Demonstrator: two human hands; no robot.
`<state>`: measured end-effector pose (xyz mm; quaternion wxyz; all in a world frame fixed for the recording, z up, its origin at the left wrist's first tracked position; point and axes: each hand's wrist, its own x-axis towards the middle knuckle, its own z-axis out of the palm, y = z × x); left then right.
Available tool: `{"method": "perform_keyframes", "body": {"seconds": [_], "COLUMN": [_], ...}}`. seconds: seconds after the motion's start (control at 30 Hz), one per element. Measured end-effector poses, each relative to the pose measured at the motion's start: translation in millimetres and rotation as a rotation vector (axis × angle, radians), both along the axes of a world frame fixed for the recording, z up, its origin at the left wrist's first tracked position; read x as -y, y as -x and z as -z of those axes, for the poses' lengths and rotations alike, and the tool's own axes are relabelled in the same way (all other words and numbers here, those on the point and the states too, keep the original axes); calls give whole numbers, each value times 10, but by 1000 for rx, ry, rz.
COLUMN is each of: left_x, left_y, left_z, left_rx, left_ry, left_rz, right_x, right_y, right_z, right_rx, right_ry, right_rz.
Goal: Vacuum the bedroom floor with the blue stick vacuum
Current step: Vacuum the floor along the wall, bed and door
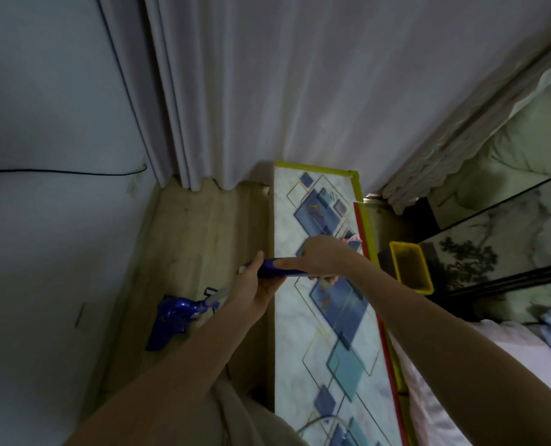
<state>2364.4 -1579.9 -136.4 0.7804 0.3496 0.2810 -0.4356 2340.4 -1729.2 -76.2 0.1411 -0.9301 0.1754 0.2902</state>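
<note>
A pale curtain [300,91] hangs across the far wall down to the wooden floor [197,233], beside a long patterned panel [329,317] with blue diamond shapes and yellow edging that lies between the bare floor strip and a bed [480,381] at the right. The blue stick vacuum [174,317] stands with its motor body low over the wooden floor near the left wall, its pale tube slanting up to a blue handle, and a yellow bin [411,268] sits just right of the panel. The right hand [324,257] is curled around the top of the handle with its forefinger stretched along it, while the left hand [255,291] grips the handle just below.
</note>
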Motion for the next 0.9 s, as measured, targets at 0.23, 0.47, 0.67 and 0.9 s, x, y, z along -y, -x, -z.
{"method": "perform_keyframes", "body": {"seconds": [0.23,0.47,0.67,0.9], "left_x": [-470,-673,-631,-380], "left_y": [-358,-948,-1259,-1336], "left_z": [254,100,83,75], "left_rx": [19,38,25,-6], "left_ry": [-62,61,140,71], "left_rz": [-86,-184,-286,-297], "right_x": [-520,-748,-791,-505], "right_y": [-374,-1103,-1485,-1582], "right_z": [187,-50,-172,-131], "right_rx": [-110,33,84,40], "right_ry": [-151,83,241,174], "right_rz": [93,-208,-352,-351]}}
